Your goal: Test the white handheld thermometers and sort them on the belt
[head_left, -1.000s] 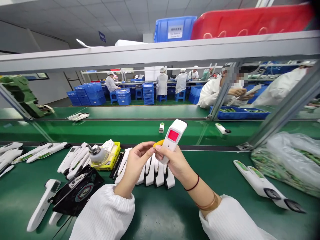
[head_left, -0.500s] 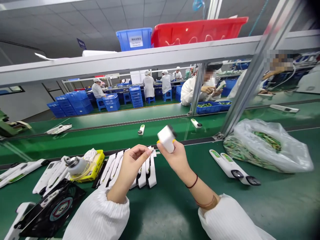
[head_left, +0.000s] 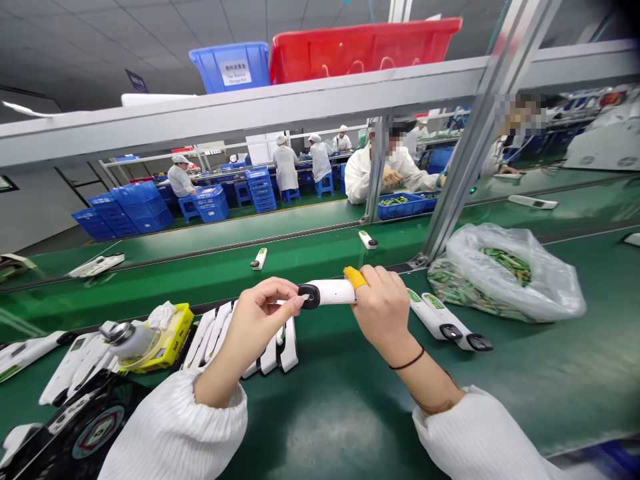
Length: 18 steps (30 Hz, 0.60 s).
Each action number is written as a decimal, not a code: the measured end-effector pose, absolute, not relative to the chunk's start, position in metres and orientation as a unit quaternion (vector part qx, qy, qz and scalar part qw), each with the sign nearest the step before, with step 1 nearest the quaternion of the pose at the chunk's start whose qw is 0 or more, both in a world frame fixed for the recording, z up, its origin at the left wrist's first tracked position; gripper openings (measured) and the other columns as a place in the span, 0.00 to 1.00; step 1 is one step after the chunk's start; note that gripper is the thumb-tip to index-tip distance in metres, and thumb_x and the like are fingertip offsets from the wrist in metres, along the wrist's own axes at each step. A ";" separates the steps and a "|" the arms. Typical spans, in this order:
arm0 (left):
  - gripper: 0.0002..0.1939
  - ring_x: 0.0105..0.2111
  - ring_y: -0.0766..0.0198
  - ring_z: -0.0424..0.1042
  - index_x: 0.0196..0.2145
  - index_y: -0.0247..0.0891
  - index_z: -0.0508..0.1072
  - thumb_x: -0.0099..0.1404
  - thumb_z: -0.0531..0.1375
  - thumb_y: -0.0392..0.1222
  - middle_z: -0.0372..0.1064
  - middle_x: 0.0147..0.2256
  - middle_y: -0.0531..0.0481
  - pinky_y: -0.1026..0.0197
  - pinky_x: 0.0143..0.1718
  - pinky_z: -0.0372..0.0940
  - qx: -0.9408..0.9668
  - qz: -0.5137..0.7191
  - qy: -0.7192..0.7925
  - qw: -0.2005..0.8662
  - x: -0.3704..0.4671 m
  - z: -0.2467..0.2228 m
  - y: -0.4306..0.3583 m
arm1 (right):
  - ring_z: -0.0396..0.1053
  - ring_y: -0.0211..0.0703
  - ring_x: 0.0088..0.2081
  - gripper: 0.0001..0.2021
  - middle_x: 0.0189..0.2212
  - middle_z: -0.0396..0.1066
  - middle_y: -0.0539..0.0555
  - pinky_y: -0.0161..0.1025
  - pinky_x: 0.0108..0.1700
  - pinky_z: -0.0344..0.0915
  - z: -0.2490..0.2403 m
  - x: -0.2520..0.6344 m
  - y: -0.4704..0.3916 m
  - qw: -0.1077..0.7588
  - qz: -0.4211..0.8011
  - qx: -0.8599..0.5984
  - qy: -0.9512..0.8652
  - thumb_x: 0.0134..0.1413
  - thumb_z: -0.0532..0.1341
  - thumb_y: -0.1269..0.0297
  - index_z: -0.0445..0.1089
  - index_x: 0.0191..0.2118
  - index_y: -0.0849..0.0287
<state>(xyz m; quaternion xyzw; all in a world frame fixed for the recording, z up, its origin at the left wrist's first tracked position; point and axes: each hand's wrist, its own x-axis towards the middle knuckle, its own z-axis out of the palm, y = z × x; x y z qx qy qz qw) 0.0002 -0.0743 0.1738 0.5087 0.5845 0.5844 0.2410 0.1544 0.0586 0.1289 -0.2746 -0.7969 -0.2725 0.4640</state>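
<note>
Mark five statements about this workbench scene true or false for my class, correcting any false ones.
1. The right hand grips the white device. True.
2. The yellow finger cover is on the left hand. False: the yellow finger cover is on the right hand.
3. The left hand's fingers are at the device's black end. True.
4. On the shelf, the blue bin is right of the red bin. False: it is on the left.
5. The clear bag is hanging. False: it rests on the table.
</note>
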 end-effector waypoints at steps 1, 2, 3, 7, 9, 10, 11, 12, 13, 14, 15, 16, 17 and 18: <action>0.07 0.28 0.66 0.71 0.24 0.35 0.73 0.56 0.64 0.41 0.71 0.33 0.48 0.65 0.31 0.69 0.512 0.576 0.592 0.235 0.001 0.172 -0.072 | 0.50 0.43 0.26 0.20 0.20 0.58 0.54 0.41 0.31 0.46 0.129 0.156 0.059 0.461 -0.286 -0.277 -0.793 0.54 0.54 0.79 0.56 0.14 0.58; 0.07 0.28 0.65 0.71 0.24 0.35 0.73 0.56 0.64 0.41 0.72 0.33 0.48 0.65 0.31 0.69 0.514 0.569 0.600 0.228 0.002 0.171 -0.070 | 0.50 0.43 0.27 0.20 0.20 0.58 0.54 0.41 0.31 0.46 0.129 0.157 0.059 0.459 -0.297 -0.279 -0.790 0.55 0.54 0.78 0.56 0.14 0.58; 0.07 0.28 0.65 0.71 0.24 0.36 0.73 0.56 0.64 0.40 0.72 0.33 0.48 0.65 0.31 0.69 0.517 0.560 0.608 0.219 0.002 0.169 -0.069 | 0.50 0.43 0.27 0.20 0.20 0.58 0.54 0.41 0.32 0.46 0.129 0.159 0.059 0.458 -0.306 -0.281 -0.786 0.55 0.54 0.77 0.57 0.14 0.58; 0.06 0.29 0.63 0.72 0.23 0.36 0.72 0.55 0.63 0.39 0.73 0.31 0.47 0.66 0.30 0.68 0.528 0.530 0.640 0.178 0.007 0.164 -0.060 | 0.50 0.43 0.27 0.20 0.20 0.58 0.53 0.40 0.33 0.48 0.124 0.163 0.060 0.470 -0.316 -0.278 -0.776 0.56 0.54 0.78 0.57 0.14 0.58; 0.06 0.29 0.63 0.72 0.22 0.36 0.71 0.54 0.63 0.39 0.73 0.30 0.47 0.66 0.31 0.68 0.528 0.524 0.644 0.178 0.009 0.160 -0.055 | 0.50 0.43 0.28 0.20 0.20 0.59 0.54 0.41 0.34 0.47 0.120 0.165 0.061 0.472 -0.307 -0.280 -0.778 0.56 0.53 0.78 0.58 0.15 0.58; 0.07 0.29 0.62 0.73 0.22 0.36 0.71 0.53 0.64 0.39 0.73 0.30 0.47 0.65 0.31 0.68 0.527 0.523 0.645 0.183 0.010 0.158 -0.053 | 0.50 0.43 0.28 0.19 0.21 0.60 0.54 0.41 0.34 0.47 0.117 0.167 0.062 0.470 -0.297 -0.283 -0.781 0.57 0.53 0.78 0.59 0.16 0.58; 0.07 0.29 0.62 0.73 0.21 0.36 0.71 0.53 0.64 0.40 0.73 0.30 0.47 0.65 0.32 0.68 0.525 0.523 0.644 0.191 0.011 0.157 -0.050 | 0.51 0.44 0.28 0.19 0.21 0.60 0.54 0.42 0.34 0.47 0.115 0.169 0.064 0.469 -0.284 -0.284 -0.787 0.57 0.52 0.78 0.59 0.16 0.58; 0.08 0.29 0.61 0.73 0.21 0.36 0.71 0.52 0.64 0.41 0.73 0.31 0.47 0.64 0.32 0.68 0.522 0.522 0.644 0.201 0.012 0.155 -0.048 | 0.51 0.44 0.28 0.19 0.22 0.61 0.54 0.42 0.34 0.47 0.111 0.172 0.065 0.470 -0.270 -0.284 -0.791 0.57 0.51 0.78 0.60 0.16 0.58; 0.09 0.30 0.61 0.73 0.20 0.36 0.71 0.51 0.65 0.42 0.74 0.30 0.47 0.64 0.32 0.68 0.519 0.518 0.645 0.216 0.012 0.154 -0.046 | 0.52 0.44 0.28 0.19 0.22 0.62 0.55 0.42 0.34 0.47 0.108 0.175 0.067 0.473 -0.257 -0.283 -0.794 0.57 0.51 0.78 0.60 0.16 0.58; 0.10 0.30 0.60 0.73 0.20 0.36 0.71 0.51 0.66 0.44 0.74 0.30 0.47 0.64 0.32 0.68 0.516 0.508 0.648 0.235 0.012 0.154 -0.043 | 0.52 0.44 0.28 0.19 0.23 0.63 0.55 0.43 0.34 0.47 0.105 0.179 0.069 0.479 -0.248 -0.280 -0.794 0.57 0.50 0.78 0.61 0.16 0.58; 0.11 0.29 0.60 0.73 0.20 0.36 0.71 0.50 0.66 0.46 0.74 0.29 0.47 0.64 0.31 0.68 0.515 0.491 0.654 0.258 0.012 0.154 -0.041 | 0.53 0.44 0.29 0.19 0.23 0.63 0.56 0.43 0.34 0.48 0.101 0.184 0.071 0.485 -0.240 -0.277 -0.794 0.57 0.50 0.78 0.61 0.17 0.58; 0.12 0.28 0.60 0.73 0.20 0.37 0.72 0.50 0.66 0.47 0.74 0.27 0.47 0.64 0.30 0.67 0.517 0.466 0.660 0.282 0.012 0.153 -0.038 | 0.53 0.43 0.29 0.19 0.24 0.64 0.56 0.43 0.34 0.48 0.097 0.189 0.073 0.489 -0.233 -0.276 -0.794 0.56 0.50 0.79 0.63 0.17 0.58; 0.13 0.27 0.60 0.73 0.19 0.37 0.72 0.50 0.67 0.49 0.73 0.25 0.47 0.64 0.29 0.66 0.521 0.438 0.665 0.307 0.012 0.153 -0.035 | 0.54 0.43 0.29 0.18 0.24 0.65 0.56 0.42 0.35 0.49 0.093 0.194 0.074 0.490 -0.222 -0.278 -0.796 0.56 0.50 0.79 0.64 0.18 0.58; 0.14 0.25 0.61 0.72 0.18 0.37 0.71 0.50 0.67 0.50 0.73 0.23 0.47 0.64 0.28 0.66 0.526 0.411 0.668 0.330 0.014 0.152 -0.031 | 0.55 0.43 0.29 0.18 0.25 0.66 0.56 0.42 0.35 0.50 0.090 0.199 0.075 0.487 -0.204 -0.283 -0.800 0.55 0.50 0.79 0.66 0.20 0.58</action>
